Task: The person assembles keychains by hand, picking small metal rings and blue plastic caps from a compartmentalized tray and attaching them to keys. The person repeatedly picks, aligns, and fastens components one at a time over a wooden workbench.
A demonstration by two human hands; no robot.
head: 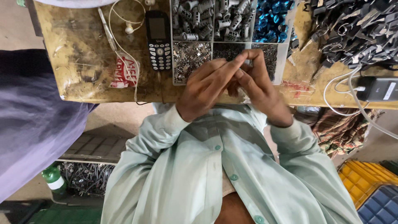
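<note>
My left hand (207,89) and my right hand (261,87) meet fingertip to fingertip over the near edge of a divided parts tray (282,58). The fingers pinch together around something very small that I cannot make out. The tray's compartments hold grey metal sleeves (207,16), blue rings (271,20) and tiny metal bits (188,56). Both wrists come out of pale green shirt sleeves.
A worn wooden bench (83,62) carries a black keypad phone (158,39), white earphones with cable (124,37), a heap of dark metal parts (356,29) and a dark device with white cables (379,88). A person's purple garment (33,120) is at the left. Yellow and blue crates (373,191) sit lower right.
</note>
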